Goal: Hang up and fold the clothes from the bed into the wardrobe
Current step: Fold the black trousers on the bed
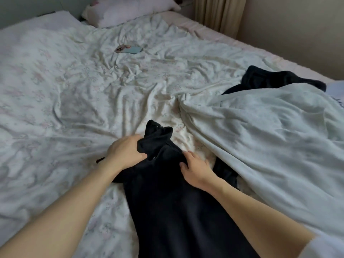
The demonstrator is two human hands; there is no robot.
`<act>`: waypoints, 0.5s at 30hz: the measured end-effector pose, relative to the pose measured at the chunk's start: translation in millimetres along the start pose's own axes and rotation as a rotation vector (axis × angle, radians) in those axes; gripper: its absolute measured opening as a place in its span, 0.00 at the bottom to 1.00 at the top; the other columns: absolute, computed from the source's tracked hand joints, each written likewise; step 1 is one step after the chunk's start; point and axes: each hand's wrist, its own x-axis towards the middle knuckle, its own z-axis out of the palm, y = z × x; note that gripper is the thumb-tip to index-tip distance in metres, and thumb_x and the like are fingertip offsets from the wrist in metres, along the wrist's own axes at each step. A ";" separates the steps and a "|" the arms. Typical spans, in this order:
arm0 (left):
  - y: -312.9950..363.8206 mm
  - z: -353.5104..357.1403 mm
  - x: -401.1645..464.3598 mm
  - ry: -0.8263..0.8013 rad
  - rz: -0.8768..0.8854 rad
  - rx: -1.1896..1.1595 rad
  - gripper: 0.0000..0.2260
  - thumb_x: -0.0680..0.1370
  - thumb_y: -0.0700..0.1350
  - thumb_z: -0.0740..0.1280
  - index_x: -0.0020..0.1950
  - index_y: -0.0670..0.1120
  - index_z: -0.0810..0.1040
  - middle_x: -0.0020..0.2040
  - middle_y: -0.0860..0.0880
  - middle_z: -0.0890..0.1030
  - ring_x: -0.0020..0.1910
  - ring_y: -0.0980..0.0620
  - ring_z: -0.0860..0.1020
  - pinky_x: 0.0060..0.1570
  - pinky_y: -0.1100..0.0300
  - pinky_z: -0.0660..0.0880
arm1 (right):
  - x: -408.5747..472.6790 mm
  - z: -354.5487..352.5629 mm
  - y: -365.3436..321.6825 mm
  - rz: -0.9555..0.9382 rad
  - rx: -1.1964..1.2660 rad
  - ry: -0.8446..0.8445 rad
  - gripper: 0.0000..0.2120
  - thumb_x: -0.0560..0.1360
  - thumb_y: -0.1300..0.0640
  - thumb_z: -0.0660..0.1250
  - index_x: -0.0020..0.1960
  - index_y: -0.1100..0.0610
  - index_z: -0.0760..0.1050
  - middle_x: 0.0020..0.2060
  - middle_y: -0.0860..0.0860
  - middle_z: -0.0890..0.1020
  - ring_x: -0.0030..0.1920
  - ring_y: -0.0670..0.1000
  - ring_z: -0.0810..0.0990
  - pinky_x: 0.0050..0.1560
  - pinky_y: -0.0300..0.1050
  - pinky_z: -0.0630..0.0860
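A long black garment [167,202] lies on the bed, stretching from the near edge toward the middle. My left hand [124,151] grips its bunched upper end, thumb hooked into the cloth. My right hand [195,168] holds the fabric on the garment's right side, fingers curled into a fold. A large white garment [260,131] is spread over the bed's right side, next to the black one. Another dark garment [275,79] lies partly under the white one, farther back on the right.
The bed has a crumpled floral sheet [83,81]. A phone [128,49] lies on it toward the far middle. A pink pillow [121,12] sits at the head. Beige curtains [219,13] hang at the back right by the wall.
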 end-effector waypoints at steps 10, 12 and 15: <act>98.5 59.5 -163.4 0.283 0.415 0.377 0.18 0.59 0.47 0.80 0.46 0.50 0.80 0.35 0.52 0.78 0.32 0.52 0.78 0.46 0.54 0.74 | -95.9 -49.8 -5.9 0.530 1.017 0.020 0.32 0.68 0.35 0.68 0.63 0.55 0.69 0.56 0.54 0.78 0.50 0.54 0.81 0.42 0.50 0.81; 110.3 69.1 -180.8 0.254 0.419 0.365 0.18 0.67 0.46 0.76 0.55 0.50 0.77 0.43 0.51 0.78 0.41 0.52 0.79 0.59 0.51 0.70 | -113.4 -48.4 -2.3 0.552 0.939 0.082 0.23 0.69 0.44 0.70 0.57 0.57 0.71 0.50 0.54 0.80 0.46 0.51 0.81 0.34 0.45 0.80; 122.0 80.6 -207.3 0.125 0.408 0.190 0.18 0.77 0.44 0.65 0.66 0.48 0.68 0.54 0.49 0.74 0.54 0.49 0.74 0.67 0.51 0.63 | -145.2 -44.8 13.6 0.546 0.870 0.183 0.10 0.72 0.58 0.66 0.51 0.54 0.69 0.43 0.50 0.76 0.40 0.46 0.78 0.27 0.40 0.75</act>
